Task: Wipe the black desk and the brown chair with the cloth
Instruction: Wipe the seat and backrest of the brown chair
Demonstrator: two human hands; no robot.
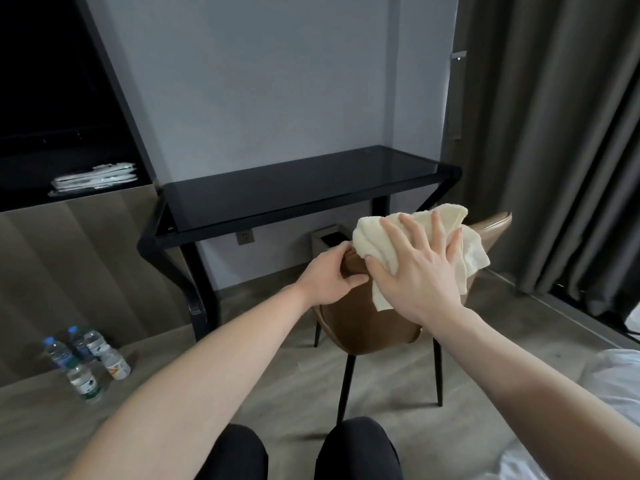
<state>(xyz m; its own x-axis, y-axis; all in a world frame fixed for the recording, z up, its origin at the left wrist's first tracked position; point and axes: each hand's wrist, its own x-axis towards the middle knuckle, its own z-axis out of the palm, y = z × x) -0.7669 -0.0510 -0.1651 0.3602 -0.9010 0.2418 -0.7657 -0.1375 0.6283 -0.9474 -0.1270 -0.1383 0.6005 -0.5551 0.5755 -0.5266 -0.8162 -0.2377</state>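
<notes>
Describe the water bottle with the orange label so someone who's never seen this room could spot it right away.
Start at the black desk and look down to the floor at its left, where a cluster of plastic bottles stands by the wood-panelled wall. The orange-label bottle is the rightmost one. Its neighbours carry blue or dark green labels.

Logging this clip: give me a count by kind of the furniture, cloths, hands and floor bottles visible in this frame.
Desk, black: 1
Chair, brown: 1
Cloth, cream: 1
Hands: 2, the left hand gripping the chair back and the right hand flat on the cloth
Plastic bottles on the floor: about 5, clustered and overlapping
Total: about 10
</notes>
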